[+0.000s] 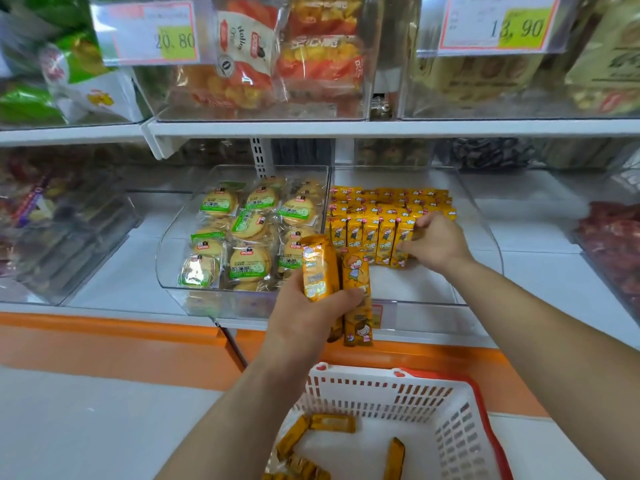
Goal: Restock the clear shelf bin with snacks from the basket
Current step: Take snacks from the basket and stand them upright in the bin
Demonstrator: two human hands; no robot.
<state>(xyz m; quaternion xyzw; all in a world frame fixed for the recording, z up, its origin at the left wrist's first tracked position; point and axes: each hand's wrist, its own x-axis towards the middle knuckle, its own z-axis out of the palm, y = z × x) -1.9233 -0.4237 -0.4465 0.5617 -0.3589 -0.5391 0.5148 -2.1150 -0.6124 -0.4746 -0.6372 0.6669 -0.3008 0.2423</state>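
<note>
Two hands, one clear shelf bin (pixel 412 284), one basket (pixel 481 403).
The left hand (pixel 304 317) grips two yellow snack packs (pixel 320 268) above the bin's front edge. The right hand (pixel 436 242) is inside the bin, fingers curled round the right end of the front row (pixel 370 237) of five upright packs (more rows stand behind). About five loose packs (pixel 332 423) lie in the basket below.

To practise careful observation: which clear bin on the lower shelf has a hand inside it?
The bin holding rows of upright yellow packs, right of the round-biscuit bin; the right hand grips a pack at its front row's end.
</note>
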